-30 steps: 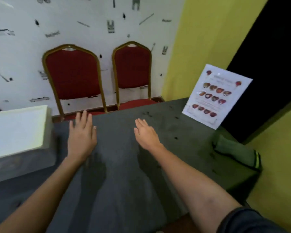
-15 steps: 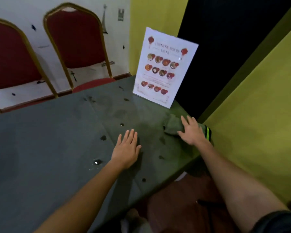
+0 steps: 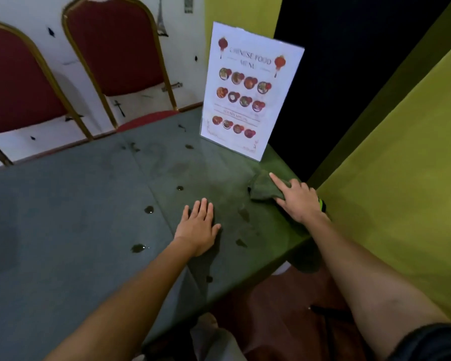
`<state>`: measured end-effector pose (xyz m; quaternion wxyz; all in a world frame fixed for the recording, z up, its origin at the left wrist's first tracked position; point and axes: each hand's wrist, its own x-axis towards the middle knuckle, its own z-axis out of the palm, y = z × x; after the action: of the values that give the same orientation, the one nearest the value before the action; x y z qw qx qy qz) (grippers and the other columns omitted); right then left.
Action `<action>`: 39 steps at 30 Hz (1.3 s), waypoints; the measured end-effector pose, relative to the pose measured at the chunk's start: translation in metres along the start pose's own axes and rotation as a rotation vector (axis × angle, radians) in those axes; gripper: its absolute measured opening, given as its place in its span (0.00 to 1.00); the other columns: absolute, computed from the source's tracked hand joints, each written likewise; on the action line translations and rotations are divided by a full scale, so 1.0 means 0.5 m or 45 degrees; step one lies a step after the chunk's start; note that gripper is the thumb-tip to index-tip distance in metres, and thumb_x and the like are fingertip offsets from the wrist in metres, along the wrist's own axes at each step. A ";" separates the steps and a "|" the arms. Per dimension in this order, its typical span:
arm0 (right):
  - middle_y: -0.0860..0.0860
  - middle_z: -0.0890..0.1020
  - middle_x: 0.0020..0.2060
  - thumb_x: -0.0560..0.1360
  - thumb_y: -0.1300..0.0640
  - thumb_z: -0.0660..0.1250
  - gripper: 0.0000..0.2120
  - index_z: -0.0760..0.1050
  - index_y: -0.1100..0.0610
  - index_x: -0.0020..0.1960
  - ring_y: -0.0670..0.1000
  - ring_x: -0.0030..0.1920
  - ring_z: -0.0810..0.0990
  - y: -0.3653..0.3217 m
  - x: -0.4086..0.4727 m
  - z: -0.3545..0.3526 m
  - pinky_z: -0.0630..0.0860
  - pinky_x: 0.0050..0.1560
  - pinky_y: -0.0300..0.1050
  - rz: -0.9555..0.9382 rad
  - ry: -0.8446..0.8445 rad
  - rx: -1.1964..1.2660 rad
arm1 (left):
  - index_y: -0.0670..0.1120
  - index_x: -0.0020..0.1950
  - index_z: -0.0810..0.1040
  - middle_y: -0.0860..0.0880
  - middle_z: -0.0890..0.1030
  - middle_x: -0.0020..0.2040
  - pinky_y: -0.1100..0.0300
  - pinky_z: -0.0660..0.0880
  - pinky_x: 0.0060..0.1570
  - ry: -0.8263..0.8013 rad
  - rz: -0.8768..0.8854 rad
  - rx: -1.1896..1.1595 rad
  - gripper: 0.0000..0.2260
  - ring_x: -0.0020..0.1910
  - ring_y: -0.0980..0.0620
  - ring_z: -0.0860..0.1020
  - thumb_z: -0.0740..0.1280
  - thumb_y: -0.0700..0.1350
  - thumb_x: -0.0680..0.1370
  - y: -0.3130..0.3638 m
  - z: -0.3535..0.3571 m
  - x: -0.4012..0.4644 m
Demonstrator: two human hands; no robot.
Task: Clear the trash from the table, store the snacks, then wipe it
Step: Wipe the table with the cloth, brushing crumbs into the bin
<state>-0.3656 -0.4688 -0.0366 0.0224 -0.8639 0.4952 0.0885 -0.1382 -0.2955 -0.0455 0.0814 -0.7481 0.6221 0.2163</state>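
Observation:
A dark green cloth [image 3: 262,187] with a bright green edge lies near the right edge of the grey table [image 3: 63,217]. My right hand [image 3: 297,198] rests on top of it, index finger stretched forward over the cloth, the other fingers curled onto it. My left hand [image 3: 199,226] lies flat, palm down, on the table to the left of the cloth, holding nothing. Several small dark wet spots [image 3: 149,209] dot the tabletop around my left hand.
A standing menu card [image 3: 248,95] is at the table's far right corner, just behind the cloth. Two red chairs [image 3: 120,48] with gold frames stand against the white wall beyond the far edge. A yellow-green wall [image 3: 401,178] runs close along the right side.
The view swung right from the table's middle to its right corner. My right hand reached the green cloth and has closed down onto it; my left hand stays flat on the table.

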 end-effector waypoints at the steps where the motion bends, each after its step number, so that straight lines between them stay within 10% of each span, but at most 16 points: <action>1: 0.58 0.71 0.64 0.78 0.37 0.54 0.32 0.39 0.34 0.74 0.59 0.61 0.73 -0.008 0.001 -0.008 0.72 0.57 0.54 0.007 0.037 0.029 | 0.44 0.77 0.42 0.44 0.43 0.78 0.47 0.39 0.73 -0.006 0.018 -0.012 0.29 0.77 0.46 0.42 0.44 0.57 0.81 -0.003 -0.009 -0.001; 12: 0.54 0.73 0.51 0.76 0.36 0.55 0.31 0.45 0.34 0.74 0.58 0.51 0.77 -0.440 0.096 -0.164 0.74 0.49 0.51 -0.350 0.208 0.404 | 0.45 0.78 0.46 0.46 0.47 0.79 0.48 0.39 0.73 0.321 -0.427 -0.021 0.25 0.77 0.48 0.44 0.45 0.53 0.82 -0.289 -0.007 -0.230; 26: 0.61 0.63 0.69 0.79 0.41 0.55 0.32 0.42 0.40 0.77 0.62 0.61 0.72 -1.133 -0.172 -0.091 0.71 0.57 0.56 -0.452 -0.219 0.393 | 0.49 0.78 0.49 0.46 0.47 0.79 0.45 0.40 0.73 0.494 -1.509 -0.272 0.25 0.77 0.46 0.43 0.48 0.54 0.82 -0.663 0.245 -0.846; 39: 0.61 0.63 0.63 0.79 0.44 0.56 0.32 0.43 0.42 0.77 0.61 0.48 0.76 -1.456 -0.482 0.001 0.72 0.43 0.49 -0.570 -0.155 0.331 | 0.52 0.78 0.45 0.47 0.45 0.79 0.45 0.43 0.73 0.575 -1.697 -0.588 0.25 0.77 0.45 0.42 0.45 0.55 0.81 -0.854 0.406 -1.037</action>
<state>0.1412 0.1069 -0.0306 0.1818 -0.9350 0.2967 0.0688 0.1603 0.3391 -0.0692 -0.0941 -0.9915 -0.0238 0.0871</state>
